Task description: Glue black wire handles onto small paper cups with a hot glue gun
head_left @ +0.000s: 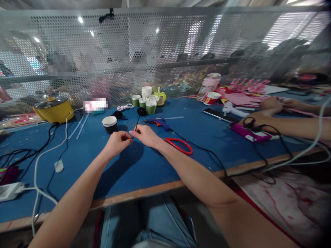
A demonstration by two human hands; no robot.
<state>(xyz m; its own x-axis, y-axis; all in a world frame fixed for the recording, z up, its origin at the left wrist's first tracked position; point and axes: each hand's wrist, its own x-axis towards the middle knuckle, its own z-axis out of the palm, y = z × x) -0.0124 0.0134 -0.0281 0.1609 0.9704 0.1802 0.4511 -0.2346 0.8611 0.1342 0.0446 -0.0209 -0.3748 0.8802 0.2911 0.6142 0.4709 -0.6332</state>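
Observation:
My right hand [146, 135] pinches a thin black stem [137, 123], topped by a round, fuzzy-looking black ball [141, 111]. Close beside it, my left hand [118, 142] is closed, its fingertips pinched at the stem's lower end. The fingers partly hide that end. Behind my left hand stands a dark paper cup [110, 128] with a white inside. A second black ball [118, 114] on a dark stem lies beyond the cup. Just past my right hand lies a blue glue gun [162, 124]. A red looped handle [190, 149], probably of scissors, shows beside my right forearm.
At the back stand several small green cups [151, 106] and a pink bottle [209, 86]. A yellow electric pot [53, 109] is at left. Cables [38, 175] cross the left side. A phone [219, 115] and another person's arms [292, 125] are at right.

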